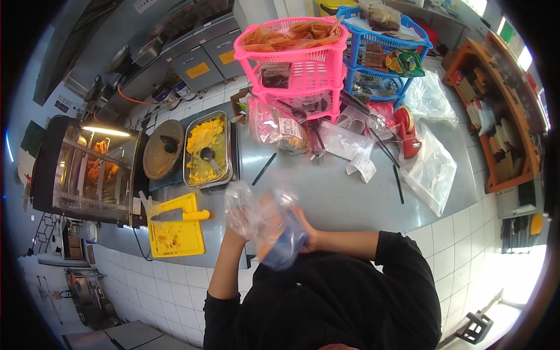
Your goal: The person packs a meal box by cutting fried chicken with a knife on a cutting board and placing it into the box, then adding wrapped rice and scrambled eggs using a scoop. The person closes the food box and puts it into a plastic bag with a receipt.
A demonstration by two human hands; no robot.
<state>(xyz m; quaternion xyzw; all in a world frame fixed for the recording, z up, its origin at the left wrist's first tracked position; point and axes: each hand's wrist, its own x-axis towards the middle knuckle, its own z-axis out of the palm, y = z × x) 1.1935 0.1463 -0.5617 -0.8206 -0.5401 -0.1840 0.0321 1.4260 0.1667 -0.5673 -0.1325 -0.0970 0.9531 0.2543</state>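
In front of my body I have a clear plastic bag (pixel 281 230), blurred by motion, with orange and dark blue patches showing in it. My right hand (pixel 309 230) grips the bag's right side, its fingers partly behind the plastic. At the bag's left is my left hand (pixel 238 211), covered in clear crinkled plastic that looks like a disposable glove; its fingers are smeared. A black stick-like utensil (pixel 264 169) lies on the steel table (pixel 341 207) just beyond. To the left, a knife (pixel 181 216) with a yellow handle rests on a yellow cutting board (pixel 175 242).
A metal tray (pixel 232 146) of yellow food with a scoop sits beside a round pan (pixel 162 151) and a lit display warmer (pixel 93 169). Pink (pixel 291 64) and blue basket racks (pixel 379 44) stand at the back. Plastic bags (pixel 430 169) and a red tape dispenser (pixel 408 137) lie right.
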